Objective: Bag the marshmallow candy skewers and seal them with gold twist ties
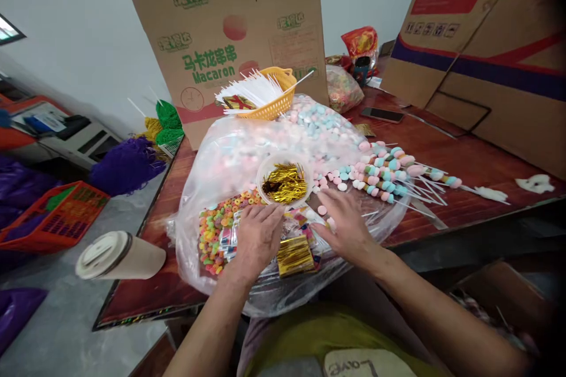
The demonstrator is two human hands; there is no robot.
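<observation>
My left hand [260,235] rests palm down over small printed packets [227,238], its fingers stretched toward a clear bowl of gold tinsel ties [285,182]. To the right, my right hand [345,227] is open, thumb and fingers apart, near a few loose pink and white marshmallows [322,210]. Between my wrists lies a bundle of gold twist ties [295,256]. Colourful ring-shaped candies [210,232] are heaped left of my left hand. Marshmallow skewers [384,174] with white sticks lie beyond my right hand. What is under my left palm is hidden.
A large clear plastic bag of pastel marshmallows [239,147] spreads across the table. Behind it are a yellow basket of white sticks [276,107] and a cardboard box [247,17]. A lidded cup [124,256] lies at the left edge; a phone [382,114] is farther back right.
</observation>
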